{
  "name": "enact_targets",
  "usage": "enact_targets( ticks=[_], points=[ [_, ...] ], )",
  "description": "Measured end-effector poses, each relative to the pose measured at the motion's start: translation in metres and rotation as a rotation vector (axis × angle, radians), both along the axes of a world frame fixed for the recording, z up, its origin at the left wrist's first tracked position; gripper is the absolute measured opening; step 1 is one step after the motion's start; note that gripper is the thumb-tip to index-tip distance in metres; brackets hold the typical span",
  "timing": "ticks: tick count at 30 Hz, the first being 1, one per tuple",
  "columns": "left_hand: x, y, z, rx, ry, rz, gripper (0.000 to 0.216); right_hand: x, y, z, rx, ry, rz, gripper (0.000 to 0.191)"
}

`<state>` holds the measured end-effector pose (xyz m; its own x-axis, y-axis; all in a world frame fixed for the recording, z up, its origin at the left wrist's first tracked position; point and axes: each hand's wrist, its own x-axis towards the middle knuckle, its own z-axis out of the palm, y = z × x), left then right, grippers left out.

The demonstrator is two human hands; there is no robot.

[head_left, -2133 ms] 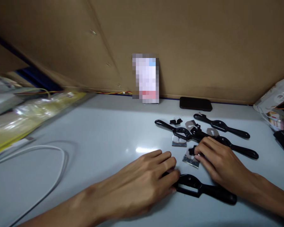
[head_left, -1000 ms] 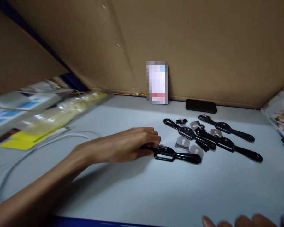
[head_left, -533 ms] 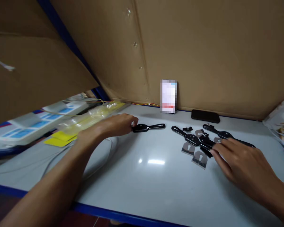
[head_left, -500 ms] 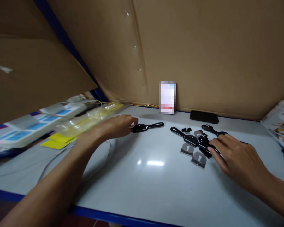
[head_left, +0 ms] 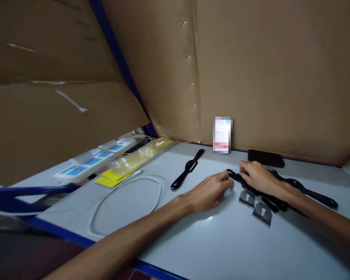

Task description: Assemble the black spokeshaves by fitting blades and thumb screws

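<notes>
2 slotted metal plates [head_left: 250,200] lie on the table [head_left: 198,245] beside a black handled tool [head_left: 250,189]. left hand [head_left: 211,193] half-curled near its tip, right hand [head_left: 260,177] bent-fingered over it; can't tell what either holds.

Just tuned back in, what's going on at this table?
A person's right hand is over one black tool; whether it grips anything is hidden. The left hand, loosely curled, is close to that tool's left end. Another black tool lies apart, farther left. Two slotted metal plates lie in front of the first tool.
</notes>
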<state>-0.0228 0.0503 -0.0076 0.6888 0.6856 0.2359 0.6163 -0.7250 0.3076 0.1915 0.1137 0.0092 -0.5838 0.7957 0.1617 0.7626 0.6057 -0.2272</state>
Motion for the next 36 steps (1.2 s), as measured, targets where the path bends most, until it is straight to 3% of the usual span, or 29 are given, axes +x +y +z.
enact_targets(
  ticks=[4,7,11,15,20,24,27,32,36],
  points=[
    [-0.001,0.0,0.004,0.052,0.046,0.007,0.04,0.022,-0.003,0.002,-0.044,0.238,-0.011,0.015],
    [-0.002,-0.001,0.008,0.102,0.033,0.0,0.031,0.06,-0.002,0.008,-0.057,0.214,-0.11,0.025],
    [-0.001,-0.004,0.008,0.138,0.001,-0.044,0.027,0.125,-0.007,0.016,0.092,-0.096,-0.357,0.035],
    [0.001,-0.005,0.005,0.156,-0.003,-0.07,0.029,0.162,-0.03,0.008,0.04,-0.312,-0.486,0.042],
    [0.0,-0.005,0.002,0.168,0.0,-0.071,0.029,0.162,-0.059,-0.008,0.049,-0.244,-0.413,0.038],
    [-0.002,-0.003,-0.001,0.178,0.003,-0.063,0.03,0.164,-0.054,-0.009,-0.073,-0.118,-0.36,0.012],
    [-0.004,-0.002,-0.005,0.181,-0.009,-0.064,0.03,0.172,-0.044,-0.011,-0.148,-0.008,-0.376,0.006],
    [-0.004,-0.003,-0.006,0.21,-0.043,-0.098,0.03,0.179,-0.047,-0.012,-0.137,0.114,-0.359,0.012],
    [-0.001,-0.008,0.001,0.293,-0.111,-0.096,0.029,0.166,-0.063,0.005,-0.12,0.291,-0.432,0.03]
  ],
)
